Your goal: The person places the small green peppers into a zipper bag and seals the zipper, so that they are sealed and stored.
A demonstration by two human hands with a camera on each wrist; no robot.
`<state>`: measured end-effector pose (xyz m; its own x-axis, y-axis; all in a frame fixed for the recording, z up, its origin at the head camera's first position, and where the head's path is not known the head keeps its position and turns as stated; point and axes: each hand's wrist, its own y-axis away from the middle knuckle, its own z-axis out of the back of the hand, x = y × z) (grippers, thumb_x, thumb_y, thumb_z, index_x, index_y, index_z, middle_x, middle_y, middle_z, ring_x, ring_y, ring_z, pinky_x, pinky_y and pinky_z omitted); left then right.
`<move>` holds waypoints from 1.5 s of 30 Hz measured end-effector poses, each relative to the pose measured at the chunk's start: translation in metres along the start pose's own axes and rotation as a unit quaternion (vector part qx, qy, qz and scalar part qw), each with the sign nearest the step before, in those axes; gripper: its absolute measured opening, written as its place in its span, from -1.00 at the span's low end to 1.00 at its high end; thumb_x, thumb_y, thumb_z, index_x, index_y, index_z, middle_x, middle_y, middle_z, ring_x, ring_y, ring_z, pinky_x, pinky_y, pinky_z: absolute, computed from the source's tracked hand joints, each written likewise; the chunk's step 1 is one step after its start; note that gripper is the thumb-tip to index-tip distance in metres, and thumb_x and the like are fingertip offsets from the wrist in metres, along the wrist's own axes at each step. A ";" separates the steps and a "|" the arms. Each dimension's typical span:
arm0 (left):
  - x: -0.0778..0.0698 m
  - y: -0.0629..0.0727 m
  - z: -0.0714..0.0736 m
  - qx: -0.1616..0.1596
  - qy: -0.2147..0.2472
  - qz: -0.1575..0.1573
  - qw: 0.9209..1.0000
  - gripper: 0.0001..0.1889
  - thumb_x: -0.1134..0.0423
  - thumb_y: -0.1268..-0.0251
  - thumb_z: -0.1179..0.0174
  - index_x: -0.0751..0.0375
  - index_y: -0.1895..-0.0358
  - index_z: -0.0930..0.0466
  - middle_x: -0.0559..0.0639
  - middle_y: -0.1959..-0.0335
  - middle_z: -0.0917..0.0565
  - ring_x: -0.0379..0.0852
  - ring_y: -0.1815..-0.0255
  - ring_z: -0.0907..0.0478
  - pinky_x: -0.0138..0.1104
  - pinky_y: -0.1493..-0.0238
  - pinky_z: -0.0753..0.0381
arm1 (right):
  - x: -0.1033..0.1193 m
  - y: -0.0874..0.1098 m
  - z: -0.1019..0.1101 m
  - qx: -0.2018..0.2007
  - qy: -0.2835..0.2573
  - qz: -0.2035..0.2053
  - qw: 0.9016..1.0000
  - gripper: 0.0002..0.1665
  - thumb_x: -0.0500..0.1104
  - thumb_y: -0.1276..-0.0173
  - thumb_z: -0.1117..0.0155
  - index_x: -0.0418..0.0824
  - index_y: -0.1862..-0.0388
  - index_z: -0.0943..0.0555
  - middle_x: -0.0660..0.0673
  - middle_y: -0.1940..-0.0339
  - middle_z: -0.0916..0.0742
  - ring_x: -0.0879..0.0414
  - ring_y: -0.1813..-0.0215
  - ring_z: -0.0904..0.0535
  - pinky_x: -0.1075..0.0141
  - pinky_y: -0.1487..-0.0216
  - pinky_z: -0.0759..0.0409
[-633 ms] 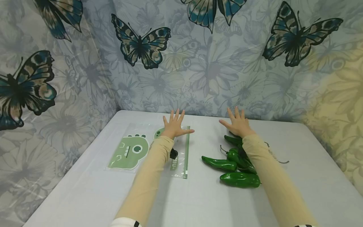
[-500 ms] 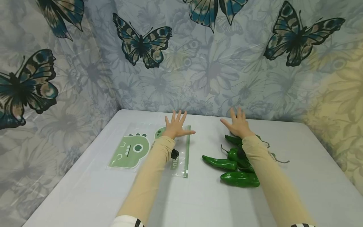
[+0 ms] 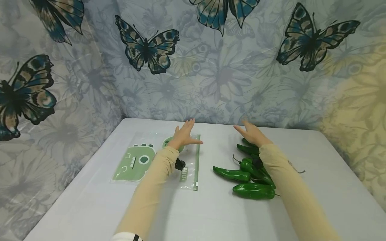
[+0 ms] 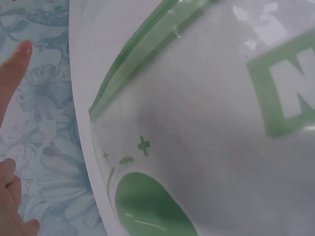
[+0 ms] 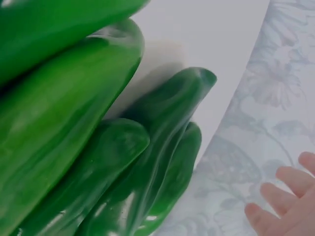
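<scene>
My left hand [image 3: 183, 135] hovers over a clear zip bag [image 3: 135, 165] printed with green cartoon monsters, its thumb pointing right and its fingers extended. In the left wrist view, the bag's green zip strip [image 4: 133, 56] runs across the top, and fingers [image 4: 12, 73] show at the left edge. Over the far end of a pile of green peppers [image 3: 254, 191] is my right hand [image 3: 252, 134], fingers straight and holding nothing. The right wrist view has the glossy peppers [image 5: 64, 113] close up and fingertips [image 5: 275, 196] at lower right. My right forearm hides part of the pile.
A white-covered table [image 3: 211, 214] carries the bag on the left and the peppers on the right. Behind it and along the left hangs a butterfly-and-flower patterned cloth [image 3: 223, 80]. A small black wrist camera [image 3: 180, 164] sits under my left wrist.
Both hands have turned from spread, palm-down poses to edge-on ones, their fingers closer together. The head view has shifted slightly; the bag and peppers lie as before.
</scene>
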<state>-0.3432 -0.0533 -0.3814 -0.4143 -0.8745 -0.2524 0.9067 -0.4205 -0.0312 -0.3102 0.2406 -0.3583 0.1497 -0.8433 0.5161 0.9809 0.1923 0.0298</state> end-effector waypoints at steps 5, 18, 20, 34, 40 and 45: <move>0.002 0.004 0.003 -0.026 0.008 -0.018 0.999 0.13 -0.34 0.15 -0.20 0.12 -0.41 0.20 0.04 -0.40 0.08 -0.05 -0.38 0.18 0.01 -0.26 0.19 | 0.002 0.003 0.000 -0.014 -0.035 0.021 0.999 0.11 0.43 -0.26 0.36 -0.48 -0.35 0.21 -0.50 -0.33 0.04 -0.39 -0.29 0.06 -0.17 -0.20 0.12; 0.010 0.017 0.009 -0.091 0.015 -0.070 0.993 0.04 -0.24 0.10 -0.26 0.16 -0.40 0.08 0.10 -0.38 -0.03 0.01 -0.36 0.07 0.04 -0.24 0.11 | 0.028 0.021 0.000 -0.045 -0.093 0.062 0.993 -0.11 0.22 -0.40 0.27 -0.38 -0.38 0.21 -0.40 -0.37 0.01 -0.31 -0.27 -0.10 -0.15 -0.14 -0.12; 0.012 0.021 0.011 -0.106 0.034 -0.073 0.991 0.04 -0.23 0.10 -0.26 0.18 -0.39 0.07 0.09 -0.38 -0.03 -0.02 -0.36 0.07 0.02 -0.24 0.11 | 0.031 0.024 -0.001 -0.051 -0.104 0.070 0.991 -0.12 0.22 -0.40 0.27 -0.37 -0.39 0.19 -0.40 -0.37 -0.01 -0.30 -0.27 -0.12 -0.15 -0.14 -0.13; 0.011 0.064 0.011 -0.077 0.172 -0.167 0.968 0.06 -0.12 0.14 -0.35 0.24 -0.38 0.07 0.07 -0.38 0.01 -0.08 -0.36 0.11 -0.10 -0.25 0.00 | 0.059 0.068 -0.028 -0.099 -0.209 0.125 0.965 -0.36 0.04 -0.48 0.28 -0.40 -0.33 -0.09 -0.37 -0.27 -0.29 -0.22 -0.24 -0.22 -0.07 -0.13 -0.21; 0.020 0.071 -0.003 -0.058 0.213 -0.211 0.952 -0.01 -0.05 0.19 -0.41 0.23 -0.35 -0.09 0.03 -0.36 -0.09 -0.15 -0.34 0.02 -0.19 -0.25 -0.03 | 0.065 0.077 -0.040 -0.099 -0.254 0.122 0.954 -0.41 0.01 -0.49 0.29 -0.38 -0.30 -0.15 -0.34 -0.24 -0.34 -0.14 -0.24 -0.25 -0.02 -0.18 -0.16; 0.028 0.074 -0.018 -0.046 0.255 -0.197 0.945 -0.01 0.00 0.23 -0.44 0.21 -0.34 -0.11 0.03 -0.34 -0.15 -0.12 -0.32 -0.05 -0.19 -0.24 -0.06 | 0.068 0.082 -0.052 -0.099 -0.308 0.153 0.934 -0.48 -0.11 -0.50 0.30 -0.44 -0.26 -0.18 -0.36 -0.24 -0.34 -0.13 -0.24 -0.26 0.14 -0.20 -0.18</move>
<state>-0.2861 -0.1045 -0.4085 -0.6514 -0.4138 -0.6360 0.7023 -0.6460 -0.2990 -0.2129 0.1729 -0.3656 0.3876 -0.3032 0.8705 0.9164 0.2287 -0.3284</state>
